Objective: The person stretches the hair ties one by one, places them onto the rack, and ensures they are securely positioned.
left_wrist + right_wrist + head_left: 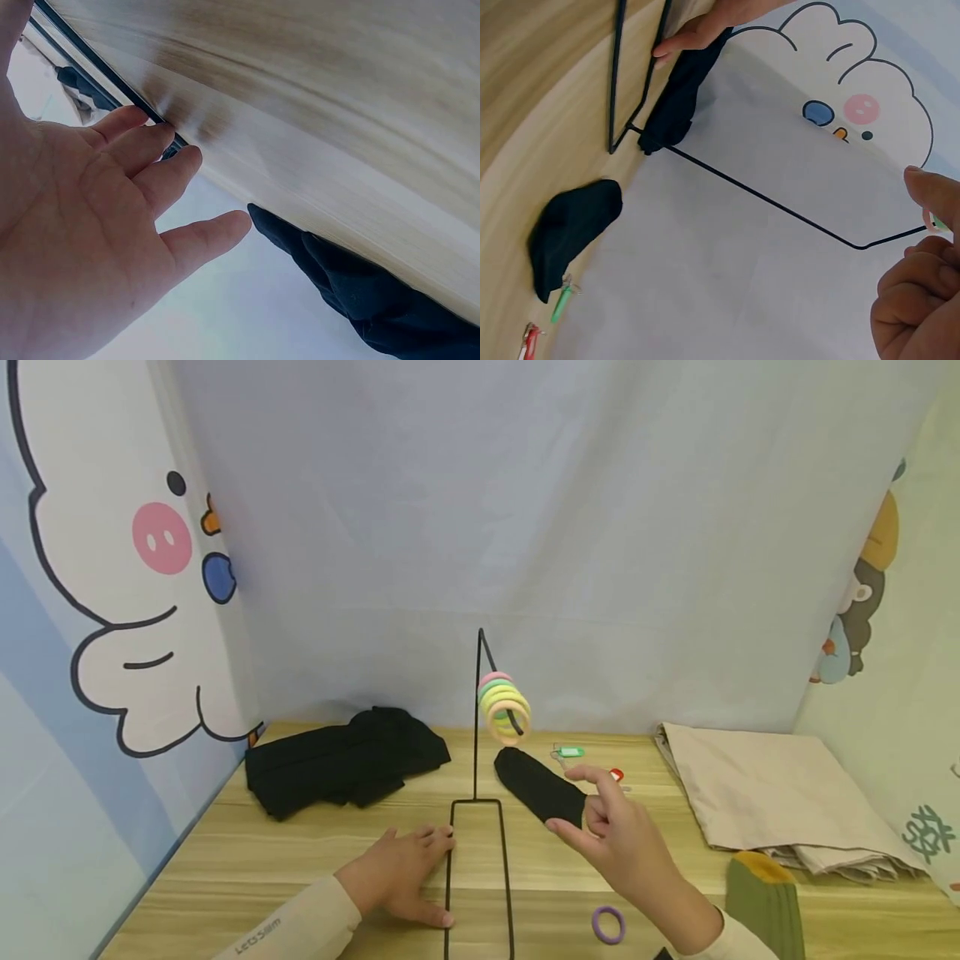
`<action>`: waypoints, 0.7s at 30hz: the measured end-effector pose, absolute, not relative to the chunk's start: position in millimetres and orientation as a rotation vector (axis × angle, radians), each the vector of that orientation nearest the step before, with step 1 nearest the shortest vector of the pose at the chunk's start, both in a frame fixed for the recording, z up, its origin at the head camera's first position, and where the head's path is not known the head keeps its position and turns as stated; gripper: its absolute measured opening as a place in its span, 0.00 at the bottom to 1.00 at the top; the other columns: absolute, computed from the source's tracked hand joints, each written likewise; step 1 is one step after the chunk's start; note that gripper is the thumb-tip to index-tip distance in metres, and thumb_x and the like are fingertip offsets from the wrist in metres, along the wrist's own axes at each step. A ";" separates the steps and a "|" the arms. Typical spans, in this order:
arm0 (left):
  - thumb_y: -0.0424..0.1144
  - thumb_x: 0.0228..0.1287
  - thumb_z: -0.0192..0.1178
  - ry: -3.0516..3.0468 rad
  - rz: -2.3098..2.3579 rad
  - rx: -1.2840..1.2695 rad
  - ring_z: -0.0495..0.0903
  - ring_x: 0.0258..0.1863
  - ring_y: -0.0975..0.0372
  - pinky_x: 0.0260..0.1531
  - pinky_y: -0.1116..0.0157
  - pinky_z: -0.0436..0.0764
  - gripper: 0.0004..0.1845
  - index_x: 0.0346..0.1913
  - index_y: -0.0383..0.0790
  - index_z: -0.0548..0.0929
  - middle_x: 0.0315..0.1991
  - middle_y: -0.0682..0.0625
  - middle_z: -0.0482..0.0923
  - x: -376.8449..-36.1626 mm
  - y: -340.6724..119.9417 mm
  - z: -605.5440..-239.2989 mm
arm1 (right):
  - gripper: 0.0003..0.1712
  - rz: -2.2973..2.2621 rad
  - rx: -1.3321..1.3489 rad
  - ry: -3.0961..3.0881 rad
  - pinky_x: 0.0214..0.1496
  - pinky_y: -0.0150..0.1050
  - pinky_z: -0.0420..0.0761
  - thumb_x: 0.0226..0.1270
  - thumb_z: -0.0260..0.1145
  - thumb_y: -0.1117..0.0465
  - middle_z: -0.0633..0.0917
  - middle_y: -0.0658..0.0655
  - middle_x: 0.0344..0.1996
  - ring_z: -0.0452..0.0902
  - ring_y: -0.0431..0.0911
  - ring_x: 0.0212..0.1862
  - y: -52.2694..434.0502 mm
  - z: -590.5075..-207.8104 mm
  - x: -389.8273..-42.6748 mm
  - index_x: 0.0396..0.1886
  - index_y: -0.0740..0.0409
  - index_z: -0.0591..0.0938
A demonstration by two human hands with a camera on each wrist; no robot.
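Pastel rings (505,703), black wire stand (477,827)

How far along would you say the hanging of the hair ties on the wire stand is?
Done: several pastel hair ties already hang on the hook of the wire stand. In hand: the left hand rests flat on the table against the stand's base; the right hand hovers empty. Left: one purple hair tie lies on the table.

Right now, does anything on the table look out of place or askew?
One purple hair ring lies loose on the table near the right hand, while the other rings hang on the wire stand. Nothing looks spilled or damaged.
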State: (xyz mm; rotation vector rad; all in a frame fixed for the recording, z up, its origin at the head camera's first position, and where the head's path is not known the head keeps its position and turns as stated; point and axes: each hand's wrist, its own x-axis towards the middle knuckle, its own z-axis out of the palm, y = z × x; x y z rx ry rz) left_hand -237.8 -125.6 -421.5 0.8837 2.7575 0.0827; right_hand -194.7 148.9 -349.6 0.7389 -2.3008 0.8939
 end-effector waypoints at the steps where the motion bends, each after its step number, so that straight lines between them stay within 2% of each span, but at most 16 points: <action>1: 0.74 0.45 0.56 2.756 0.086 0.884 0.57 0.70 0.52 0.58 0.38 0.61 0.53 0.69 0.43 0.59 0.72 0.49 0.55 -237.7 -125.8 -421.1 | 0.29 0.897 0.730 -2.316 0.17 0.22 0.52 0.47 0.74 0.62 0.52 0.37 0.14 0.43 0.26 0.18 151.3 -353.1 -194.5 0.49 0.58 0.72; 12: 0.74 0.45 0.56 2.759 0.095 0.889 0.57 0.70 0.52 0.58 0.38 0.61 0.53 0.69 0.43 0.59 0.71 0.48 0.56 -237.7 -128.0 -421.7 | 0.26 1.054 0.494 -2.694 0.19 0.27 0.59 0.50 0.73 0.58 0.57 0.41 0.12 0.47 0.30 0.16 175.9 -382.3 -188.5 0.50 0.57 0.76; 21: 0.73 0.45 0.56 2.761 0.104 0.896 0.58 0.69 0.52 0.57 0.38 0.62 0.53 0.68 0.42 0.60 0.71 0.48 0.56 -236.5 -126.8 -421.1 | 0.29 1.182 0.461 -2.984 0.19 0.30 0.63 0.50 0.73 0.57 0.61 0.45 0.13 0.51 0.33 0.15 190.7 -399.1 -189.5 0.52 0.64 0.76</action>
